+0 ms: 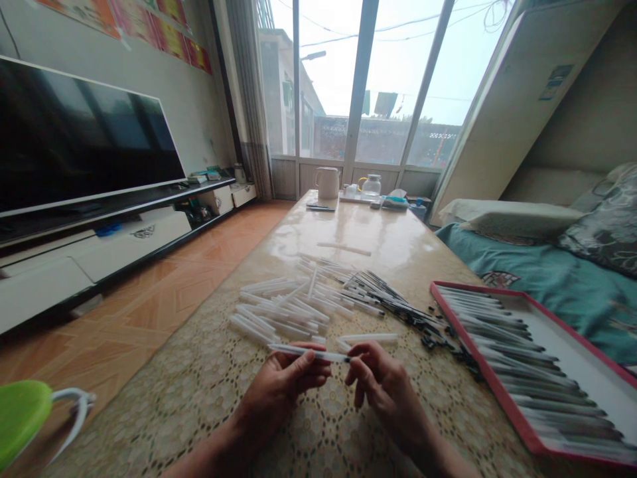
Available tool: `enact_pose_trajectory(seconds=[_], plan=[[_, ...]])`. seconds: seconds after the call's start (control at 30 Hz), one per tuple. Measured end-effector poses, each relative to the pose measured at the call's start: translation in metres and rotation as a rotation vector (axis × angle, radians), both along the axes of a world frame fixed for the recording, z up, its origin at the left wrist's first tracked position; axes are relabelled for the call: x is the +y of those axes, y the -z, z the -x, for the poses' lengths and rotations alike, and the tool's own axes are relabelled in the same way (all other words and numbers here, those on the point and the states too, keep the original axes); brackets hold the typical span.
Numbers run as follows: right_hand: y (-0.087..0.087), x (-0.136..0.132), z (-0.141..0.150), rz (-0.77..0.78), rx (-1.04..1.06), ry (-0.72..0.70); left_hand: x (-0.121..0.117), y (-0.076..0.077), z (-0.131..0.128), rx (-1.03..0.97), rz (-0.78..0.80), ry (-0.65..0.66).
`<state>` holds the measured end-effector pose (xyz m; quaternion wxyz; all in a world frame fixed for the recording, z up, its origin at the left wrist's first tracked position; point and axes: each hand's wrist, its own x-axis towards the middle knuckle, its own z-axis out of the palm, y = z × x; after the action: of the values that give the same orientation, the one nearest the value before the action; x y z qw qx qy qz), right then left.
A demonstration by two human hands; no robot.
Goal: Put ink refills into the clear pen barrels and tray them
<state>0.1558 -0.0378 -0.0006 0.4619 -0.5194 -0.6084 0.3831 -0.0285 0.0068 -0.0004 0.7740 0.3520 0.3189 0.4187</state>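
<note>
My left hand (293,375) is closed around the white barrel of a pen (321,356), held level above the table. At the pen's dark right end, the thumb and fingertips of my right hand (381,378) pinch together. Just beyond lies a heap of translucent white pen barrels (283,305). Thin dark refills (381,292) are fanned out to its right, with small black caps or plugs (432,335) scattered beside them. A red-rimmed box lid (502,405) at the right holds a row of pens (527,365) with dark ends.
The long table (199,385) has a patterned cover. At its far end stand a pale kettle (327,182), a glass jug (371,186) and a tissue pack (395,201). A green stool (22,418) is at lower left, a teal-covered sofa (562,285) at right.
</note>
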Motion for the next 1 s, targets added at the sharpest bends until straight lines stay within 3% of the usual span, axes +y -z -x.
enact_pose_trajectory(seconds=[0.43,0.6,0.83,1.0], plan=[[0.0036,-0.0032,0.0071,-0.053,-0.276,-0.009,-0.0009,0.0003,0.0008,-0.027,-0.037,0.047],[-0.0006,-0.0039,0.0066,-0.018,-0.257,-0.005,-0.0017,-0.0013,0.0009,-0.014,-0.052,0.042],[-0.0016,-0.0032,0.006,-0.099,-0.337,0.038,0.0005,0.0013,0.0012,-0.01,-0.059,0.033],[-0.0012,-0.0033,0.004,-0.045,-0.298,-0.042,-0.0001,0.0001,0.001,-0.001,-0.058,0.051]])
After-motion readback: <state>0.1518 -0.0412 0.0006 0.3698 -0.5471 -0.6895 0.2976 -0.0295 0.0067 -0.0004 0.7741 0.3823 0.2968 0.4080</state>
